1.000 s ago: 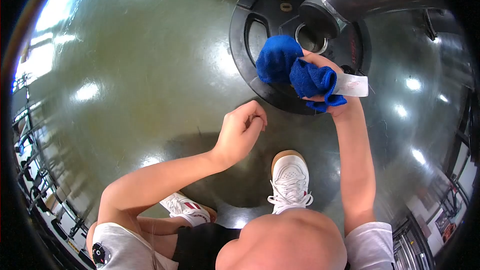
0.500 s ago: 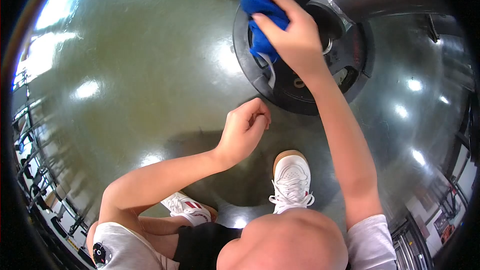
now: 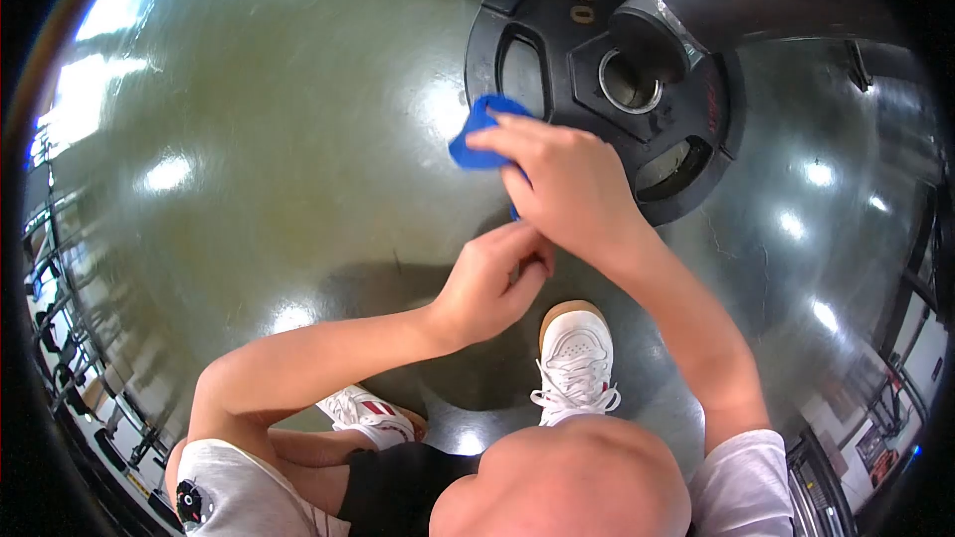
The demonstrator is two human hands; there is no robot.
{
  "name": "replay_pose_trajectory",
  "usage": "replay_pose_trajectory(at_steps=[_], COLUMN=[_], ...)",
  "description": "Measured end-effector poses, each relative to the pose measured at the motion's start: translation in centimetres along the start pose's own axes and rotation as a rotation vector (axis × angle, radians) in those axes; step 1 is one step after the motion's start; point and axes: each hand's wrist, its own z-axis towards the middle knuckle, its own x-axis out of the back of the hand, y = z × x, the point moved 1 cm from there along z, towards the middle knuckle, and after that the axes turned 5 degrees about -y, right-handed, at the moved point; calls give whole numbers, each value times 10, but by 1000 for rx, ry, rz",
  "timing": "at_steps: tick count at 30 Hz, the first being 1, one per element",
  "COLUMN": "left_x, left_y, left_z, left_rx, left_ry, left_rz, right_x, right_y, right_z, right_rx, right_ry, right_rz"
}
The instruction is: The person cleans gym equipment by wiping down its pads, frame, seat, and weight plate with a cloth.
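My right hand (image 3: 577,184) is closed on a blue cloth (image 3: 479,134), which sticks out past the fingertips to the left. A second bit of blue shows below the hand. Beneath and beyond it, a black weight plate (image 3: 547,0) lies on the floor, marked "10", with a metal-ringed center hole and cut-out grips. The cloth is over the plate's lower left edge. My left hand (image 3: 492,283) is curled into a loose fist just below the right one; their fingers overlap in view, and whether they touch I cannot tell. Nothing shows in the left fist.
A thick dark tube (image 3: 766,0) comes in from the upper right, its end over the plate beside the hole. White shoes (image 3: 577,358) stand on the glossy green floor (image 3: 279,139) below my hands. Racks of equipment (image 3: 90,378) line the left edge.
My right hand has drawn the blue cloth down from the plate's upper left toward my left hand, uncovering the number and the hole. My left fist has barely shifted.
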Motion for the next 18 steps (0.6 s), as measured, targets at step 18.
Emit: replay_pose_trajectory(at_steps=[18], left_x=[-5], left_y=[17], left_z=[5], left_rx=[-160], left_ry=[-128], left_rz=[38], right_x=[-14], right_y=[38], right_z=[66], right_rx=[17], right_ry=[553], right_rz=[-296])
